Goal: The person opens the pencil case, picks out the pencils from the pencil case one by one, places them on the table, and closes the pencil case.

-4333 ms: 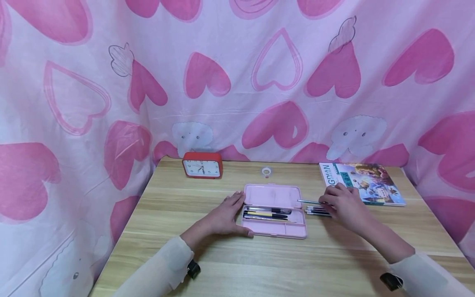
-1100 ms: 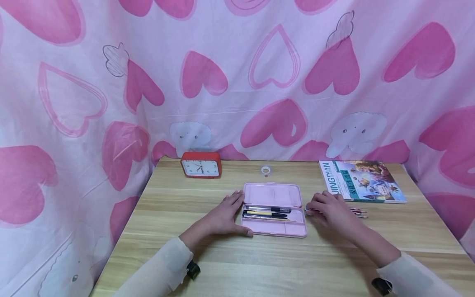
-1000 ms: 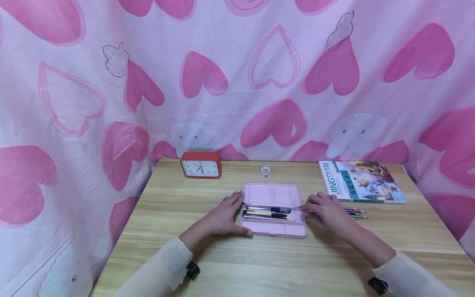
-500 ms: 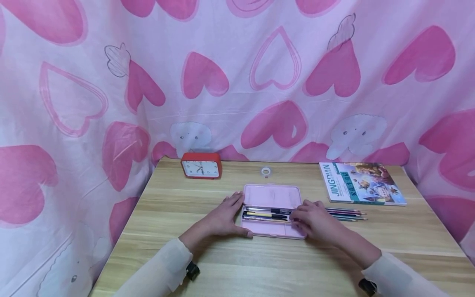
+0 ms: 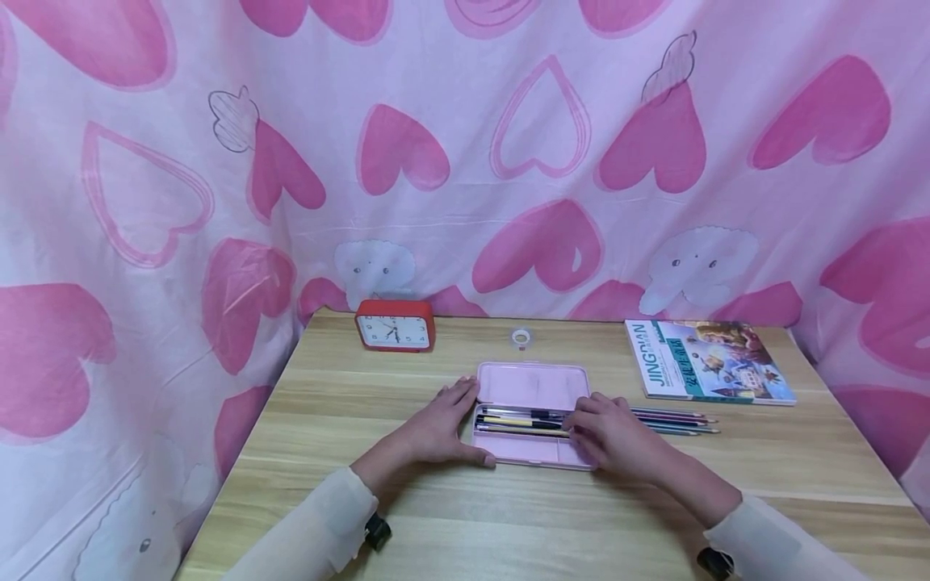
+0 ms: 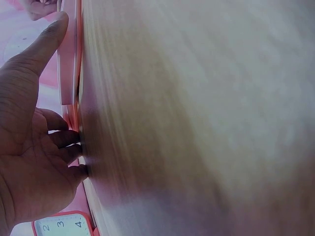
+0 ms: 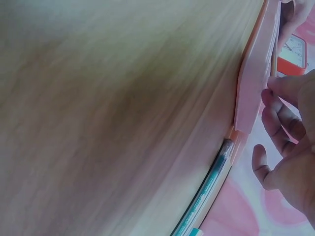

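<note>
A pink pencil case [image 5: 534,386] lies opened flat on the wooden table, with a black-capped pen [image 5: 545,414] and a yellow-and-black pen [image 5: 508,420] inside. My left hand [image 5: 439,424] rests along its left end, thumb [image 6: 51,39] stretched to the near corner and fingers at the lid. Over the right part of the tray, my right hand [image 5: 613,436] pinches the end of a pencil [image 5: 519,431] with thumb and fingertips; the hand covers that end. Several dark and teal pencils [image 5: 676,420] lie side by side right of the case, partly behind this hand.
A red alarm clock [image 5: 395,327] stands at the back left. A small roll of tape [image 5: 521,337] lies behind the case. At the back right is a picture-covered book [image 5: 715,363]. A heart-patterned curtain [image 5: 538,242] hangs behind the table.
My right hand, earlier holding a slim pencil by the book, has moved left from the pencils on the table to the tray of the case. The left hand has stayed put.
</note>
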Demonstrator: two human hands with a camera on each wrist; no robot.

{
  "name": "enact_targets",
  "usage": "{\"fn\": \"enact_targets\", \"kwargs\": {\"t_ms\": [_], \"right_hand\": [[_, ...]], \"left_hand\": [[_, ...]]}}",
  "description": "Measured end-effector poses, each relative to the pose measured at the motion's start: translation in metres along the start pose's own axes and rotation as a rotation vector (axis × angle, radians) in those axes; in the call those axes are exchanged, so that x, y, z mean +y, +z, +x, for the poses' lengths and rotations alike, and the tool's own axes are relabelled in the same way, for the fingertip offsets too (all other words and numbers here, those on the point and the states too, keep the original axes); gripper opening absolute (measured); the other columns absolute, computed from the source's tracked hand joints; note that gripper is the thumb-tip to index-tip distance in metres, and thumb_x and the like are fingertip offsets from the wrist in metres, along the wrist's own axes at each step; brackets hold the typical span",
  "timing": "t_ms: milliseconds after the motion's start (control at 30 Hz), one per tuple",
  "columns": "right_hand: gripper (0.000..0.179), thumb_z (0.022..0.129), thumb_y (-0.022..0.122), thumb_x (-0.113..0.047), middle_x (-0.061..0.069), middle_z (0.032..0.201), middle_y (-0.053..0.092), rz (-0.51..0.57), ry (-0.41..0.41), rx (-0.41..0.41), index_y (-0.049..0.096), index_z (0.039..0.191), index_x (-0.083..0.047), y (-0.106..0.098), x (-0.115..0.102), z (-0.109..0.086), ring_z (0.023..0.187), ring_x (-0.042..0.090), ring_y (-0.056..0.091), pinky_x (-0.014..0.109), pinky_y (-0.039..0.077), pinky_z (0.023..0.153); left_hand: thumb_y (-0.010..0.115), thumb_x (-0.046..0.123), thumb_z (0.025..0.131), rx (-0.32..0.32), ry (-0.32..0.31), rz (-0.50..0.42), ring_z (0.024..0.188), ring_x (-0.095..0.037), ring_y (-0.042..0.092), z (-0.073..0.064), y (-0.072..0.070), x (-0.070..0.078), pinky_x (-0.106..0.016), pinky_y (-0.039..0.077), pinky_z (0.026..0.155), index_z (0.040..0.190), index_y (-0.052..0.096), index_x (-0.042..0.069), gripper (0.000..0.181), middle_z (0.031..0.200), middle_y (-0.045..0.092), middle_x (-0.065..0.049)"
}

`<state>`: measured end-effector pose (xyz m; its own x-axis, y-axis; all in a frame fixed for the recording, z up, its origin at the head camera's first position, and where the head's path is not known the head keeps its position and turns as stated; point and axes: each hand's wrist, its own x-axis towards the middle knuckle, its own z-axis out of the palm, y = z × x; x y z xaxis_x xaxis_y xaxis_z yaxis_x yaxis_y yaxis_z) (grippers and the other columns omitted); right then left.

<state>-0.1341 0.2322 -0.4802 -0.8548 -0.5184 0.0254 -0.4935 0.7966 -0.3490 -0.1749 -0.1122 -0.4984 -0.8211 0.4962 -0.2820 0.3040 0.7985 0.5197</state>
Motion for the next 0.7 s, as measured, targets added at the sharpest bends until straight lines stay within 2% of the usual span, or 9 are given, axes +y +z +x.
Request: {"fn": "enact_targets", "kwargs": {"t_ms": [233,533,700], "right_hand": [[0.017,0.101,0.082,-0.029,-0.020,0.108,0.065,0.001,0.014,0.006,0.077,0.115,-0.037,0.002,-0.005,0.005,0.102,0.005,0.053,0.048,0.052,0.098],[0.019,0.100,0.083,-0.028,-0.017,0.108,0.068,-0.033,-0.009,0.006,0.077,0.117,-0.031,0.004,-0.011,0.015,0.099,0.006,0.053,0.048,0.053,0.099],[0.020,0.100,0.084,-0.027,-0.012,0.113,0.071,-0.046,-0.008,-0.012,0.078,0.119,-0.028,0.004,-0.020,0.021,0.104,0.009,0.058,0.048,0.053,0.103]], "left_hand": [[0.084,0.084,0.076,0.000,0.001,0.002,0.176,-0.026,0.006,0.001,0.001,-0.001,-0.056,0.012,0.143,0.179,0.015,0.023,0.139,0.189,0.010,0.000],[0.084,0.084,0.076,-0.007,-0.001,0.000,0.176,-0.030,0.007,0.002,0.002,-0.002,-0.056,0.013,0.143,0.179,0.015,0.023,0.139,0.189,0.011,-0.001],[0.084,0.084,0.076,-0.002,0.007,0.013,0.176,-0.029,0.008,0.000,0.000,-0.001,-0.054,0.012,0.143,0.179,0.016,0.022,0.138,0.189,0.012,-0.001]]}}
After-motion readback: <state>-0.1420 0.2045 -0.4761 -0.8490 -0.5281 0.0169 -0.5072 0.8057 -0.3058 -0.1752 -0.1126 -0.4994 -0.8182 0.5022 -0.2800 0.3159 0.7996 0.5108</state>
